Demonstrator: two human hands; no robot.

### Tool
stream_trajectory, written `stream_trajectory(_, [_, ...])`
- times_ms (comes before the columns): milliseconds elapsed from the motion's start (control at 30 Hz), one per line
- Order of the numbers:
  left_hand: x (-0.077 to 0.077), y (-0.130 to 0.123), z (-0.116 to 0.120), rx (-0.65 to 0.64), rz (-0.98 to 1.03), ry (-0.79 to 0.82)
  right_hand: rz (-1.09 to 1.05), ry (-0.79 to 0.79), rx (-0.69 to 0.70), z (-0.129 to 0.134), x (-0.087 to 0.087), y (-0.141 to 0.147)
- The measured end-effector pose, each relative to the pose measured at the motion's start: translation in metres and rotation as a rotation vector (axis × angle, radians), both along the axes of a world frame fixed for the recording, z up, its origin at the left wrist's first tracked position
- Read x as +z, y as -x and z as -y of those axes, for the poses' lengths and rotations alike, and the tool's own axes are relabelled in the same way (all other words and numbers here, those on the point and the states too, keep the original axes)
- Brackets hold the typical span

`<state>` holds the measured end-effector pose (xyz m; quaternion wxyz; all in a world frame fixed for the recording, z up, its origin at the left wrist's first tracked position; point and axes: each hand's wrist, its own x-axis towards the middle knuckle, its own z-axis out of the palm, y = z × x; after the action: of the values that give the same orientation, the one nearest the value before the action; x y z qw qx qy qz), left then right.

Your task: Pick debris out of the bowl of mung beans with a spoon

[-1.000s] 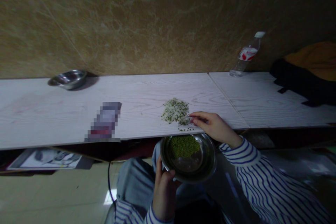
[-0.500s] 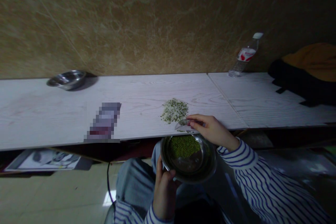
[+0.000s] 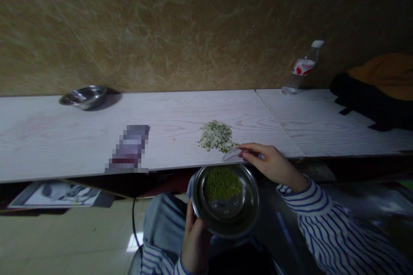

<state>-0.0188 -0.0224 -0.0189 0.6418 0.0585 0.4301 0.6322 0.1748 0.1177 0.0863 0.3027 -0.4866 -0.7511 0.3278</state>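
Note:
A metal bowl (image 3: 226,201) with green beans inside is held just below the table's front edge. My left hand (image 3: 196,236) grips its left rim, thumb on the near side. On the white table (image 3: 167,137) lies a pile of green beans mixed with white grains (image 3: 215,135). My right hand (image 3: 269,159) pinches a clear, curved plastic piece (image 3: 231,154), which rests at the table edge by the pile's near right side, with a few beans beside it.
Another metal bowl (image 3: 84,97) stands at the back left. A pixelated flat item (image 3: 129,148) lies left of the pile. Toward the right are a plastic bottle (image 3: 303,68) and a dark and orange cloth item (image 3: 380,86). A marbled wall (image 3: 180,30) rises behind.
My right hand and the clear piece have shifted slightly right, away from the pile. The held bowl has moved a little left and toward me. Some beans now lie nearer the edge.

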Motion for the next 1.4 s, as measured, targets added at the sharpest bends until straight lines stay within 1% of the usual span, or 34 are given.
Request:
stream_trajectory(100, [-0.006,0.000,0.004,0.018,0.003,0.013,0.005,-0.012,-0.023,0.002,0.001,-0.003])
stream_trajectory(200, [-0.009,-0.002,0.006,-0.016,0.009,0.064,0.006,-0.010,-0.043,0.004,0.002,-0.004])
stream_trajectory(333, [-0.006,-0.005,0.006,0.002,0.043,0.082,0.016,-0.012,-0.049,0.005,0.004,-0.006])
stream_trajectory(400, [-0.005,-0.005,0.006,-0.012,0.039,0.095,0.023,-0.027,-0.073,0.005,0.004,-0.007])
stream_trajectory(500, [-0.004,-0.004,0.004,-0.043,0.031,0.087,0.030,-0.058,-0.108,0.003,0.001,-0.012])
stream_trajectory(700, [-0.006,-0.005,0.001,-0.036,-0.012,0.125,0.100,-0.176,-0.150,-0.004,-0.006,-0.018])
stream_trajectory(833, [-0.007,-0.007,0.003,-0.073,-0.006,0.147,0.104,-0.173,-0.158,-0.006,-0.007,-0.017])
stream_trajectory(933, [-0.009,-0.010,0.004,-0.066,-0.009,0.123,0.101,-0.178,-0.122,-0.005,-0.004,-0.014])
stream_trajectory(1100, [-0.017,-0.011,0.005,-0.056,0.001,0.116,0.115,-0.169,-0.001,-0.010,-0.003,-0.006])
stream_trajectory(1233, [-0.024,-0.010,0.005,-0.051,0.026,0.119,0.096,-0.132,0.060,-0.022,-0.005,0.001])
stream_trajectory(1400, [-0.031,-0.008,0.002,-0.031,0.031,0.193,0.067,-0.111,0.102,-0.041,-0.005,0.007])
